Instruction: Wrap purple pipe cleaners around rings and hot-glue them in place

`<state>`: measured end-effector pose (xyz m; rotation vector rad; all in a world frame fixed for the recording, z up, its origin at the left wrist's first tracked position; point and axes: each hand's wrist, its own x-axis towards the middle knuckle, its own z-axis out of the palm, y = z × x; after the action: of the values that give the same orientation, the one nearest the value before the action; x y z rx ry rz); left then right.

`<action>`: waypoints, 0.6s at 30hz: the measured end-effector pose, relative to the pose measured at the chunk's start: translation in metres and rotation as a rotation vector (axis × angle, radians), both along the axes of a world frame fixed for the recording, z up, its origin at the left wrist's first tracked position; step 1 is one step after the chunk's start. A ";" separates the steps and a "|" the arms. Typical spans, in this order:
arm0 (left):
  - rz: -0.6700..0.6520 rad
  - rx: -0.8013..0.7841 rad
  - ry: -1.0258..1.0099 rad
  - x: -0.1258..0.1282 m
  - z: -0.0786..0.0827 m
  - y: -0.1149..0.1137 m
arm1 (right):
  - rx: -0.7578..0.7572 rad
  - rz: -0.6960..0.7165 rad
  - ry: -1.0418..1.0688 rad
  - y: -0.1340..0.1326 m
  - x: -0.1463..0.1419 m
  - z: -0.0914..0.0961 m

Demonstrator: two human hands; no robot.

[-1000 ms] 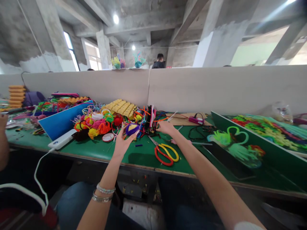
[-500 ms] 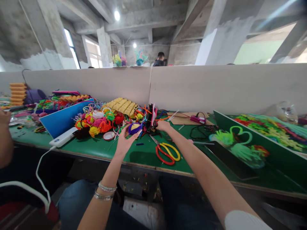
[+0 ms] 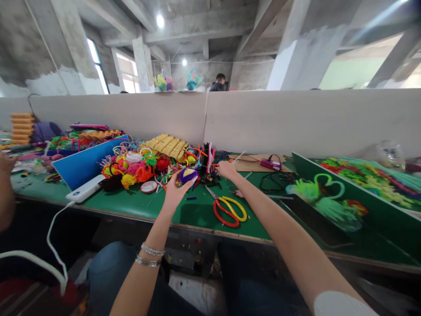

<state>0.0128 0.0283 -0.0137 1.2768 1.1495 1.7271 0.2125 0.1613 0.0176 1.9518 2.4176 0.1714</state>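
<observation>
My left hand (image 3: 175,189) is closed around a small round purple-and-yellow piece (image 3: 188,175), thumb along its front and fingers at its left. Just to the right, my right hand (image 3: 226,170) has its fingers pinched together beside an upright bundle of pipe cleaners (image 3: 209,158), mostly black, pink and white. What sits between those fingertips is too small to make out. Below the hands lie scissors (image 3: 226,210) with one red and one yellow handle, blades toward the bundle. A short dark blue piece (image 3: 191,199) rests on the green tabletop (image 3: 197,215).
Left of my hands is a heap of colourful fuzzy pieces (image 3: 138,166) beside a yellow egg-crate sheet (image 3: 167,146). A blue board (image 3: 88,162) and white power strip (image 3: 86,188) stand farther left. On the right are green fuzzy swans (image 3: 324,197) and a green board (image 3: 355,193).
My left hand has moved slightly right and up with the purple-and-yellow piece. The right hand has shifted a little to the right at the bundle. The scissors have stayed put.
</observation>
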 end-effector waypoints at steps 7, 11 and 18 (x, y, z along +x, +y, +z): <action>-0.183 -0.121 -0.338 0.021 -0.004 0.030 | 0.038 0.142 -0.034 -0.003 0.000 0.000; -0.325 -0.290 -0.531 0.036 -0.010 0.046 | 0.025 0.271 -0.037 -0.010 -0.002 0.004; -0.398 -0.341 -0.599 0.042 -0.018 0.059 | -0.019 0.428 -0.016 -0.027 -0.001 0.012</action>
<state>0.0548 0.0870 -0.0317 0.6514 0.7304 1.3952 0.2120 0.1345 0.0297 1.3914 2.7780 0.1707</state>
